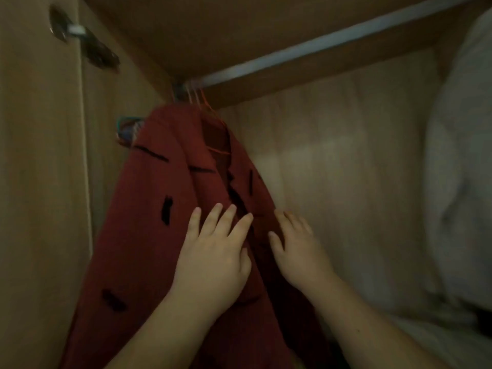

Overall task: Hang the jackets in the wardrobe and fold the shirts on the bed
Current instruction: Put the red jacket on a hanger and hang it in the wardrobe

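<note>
Left hand, right hand spread on dark red black-flecked jacket; shoving could unhook thin orange wire hanger.

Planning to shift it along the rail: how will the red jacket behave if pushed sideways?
The red jacket will probably flop, since it drapes in soft folds under the left hand and right hand. It would likely swing, as it hangs from a thin orange hanger on the rail. The cloth looks thick, so it may be fairly heavy.
</note>
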Tool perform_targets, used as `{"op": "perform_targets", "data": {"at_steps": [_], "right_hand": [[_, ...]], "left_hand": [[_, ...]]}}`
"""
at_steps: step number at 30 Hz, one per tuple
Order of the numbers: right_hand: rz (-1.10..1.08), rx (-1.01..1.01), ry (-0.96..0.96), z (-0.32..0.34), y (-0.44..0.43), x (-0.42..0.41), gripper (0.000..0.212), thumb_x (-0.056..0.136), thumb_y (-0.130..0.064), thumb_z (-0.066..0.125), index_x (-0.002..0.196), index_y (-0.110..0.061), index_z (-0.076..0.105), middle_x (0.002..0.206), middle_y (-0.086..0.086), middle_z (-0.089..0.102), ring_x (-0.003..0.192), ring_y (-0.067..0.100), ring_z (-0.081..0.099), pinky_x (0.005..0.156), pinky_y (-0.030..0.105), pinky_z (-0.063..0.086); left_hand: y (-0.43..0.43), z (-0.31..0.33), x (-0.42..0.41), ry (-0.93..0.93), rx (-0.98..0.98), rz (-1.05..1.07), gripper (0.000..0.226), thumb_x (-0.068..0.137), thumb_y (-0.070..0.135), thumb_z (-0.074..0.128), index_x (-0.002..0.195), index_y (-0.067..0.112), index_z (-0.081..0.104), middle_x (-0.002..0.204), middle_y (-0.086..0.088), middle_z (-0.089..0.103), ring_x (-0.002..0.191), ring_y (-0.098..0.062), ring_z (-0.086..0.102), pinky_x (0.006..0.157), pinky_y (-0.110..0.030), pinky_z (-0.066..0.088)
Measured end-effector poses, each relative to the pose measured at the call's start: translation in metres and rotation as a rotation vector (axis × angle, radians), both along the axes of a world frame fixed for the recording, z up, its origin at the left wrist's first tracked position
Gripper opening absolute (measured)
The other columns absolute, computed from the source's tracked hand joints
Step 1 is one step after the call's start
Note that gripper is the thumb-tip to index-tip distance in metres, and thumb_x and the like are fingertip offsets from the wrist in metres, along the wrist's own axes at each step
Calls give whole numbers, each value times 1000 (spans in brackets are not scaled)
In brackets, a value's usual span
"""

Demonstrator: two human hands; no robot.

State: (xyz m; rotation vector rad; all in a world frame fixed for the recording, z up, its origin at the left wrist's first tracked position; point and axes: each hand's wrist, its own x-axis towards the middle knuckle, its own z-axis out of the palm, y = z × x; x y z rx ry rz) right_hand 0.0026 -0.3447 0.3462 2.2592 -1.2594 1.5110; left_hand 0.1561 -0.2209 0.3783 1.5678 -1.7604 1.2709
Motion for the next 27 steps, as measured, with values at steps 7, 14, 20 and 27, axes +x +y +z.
{"op": "perform_targets", "data": {"at_steps": [7,14,20,27], "right_hand": [[-293,195,121,-134,163,-86,65,96,-56,20,154,-29,28,154,0,38,142,21,27,116,42,29],[-654,422,235,-232,350,-182,63,93,-50,38,151,-27,33,154,2,38,144,24,28,115,44,32],[-887,652,61,-317,515,-242,64,93,-42,47,152,-22,34,154,5,39,145,26,28,118,44,28],[-1138,879,-70,-386,720,-287,66,92,-36,57,151,-18,36,155,8,38,145,28,29,119,39,23]], "left_hand": [[51,-132,-48,307,282,-299,65,91,38,44,152,34,25,161,-2,26,151,-27,9,122,-52,7],[150,-256,-152,342,719,-605,63,94,39,48,153,29,25,164,-4,20,151,-28,4,122,-52,7],[270,-338,-228,271,956,-923,66,90,33,58,151,22,36,159,-7,32,149,-29,19,120,-49,20],[423,-412,-295,9,1186,-1098,60,97,38,46,152,23,29,160,-3,28,149,-25,16,121,-39,16]]}}
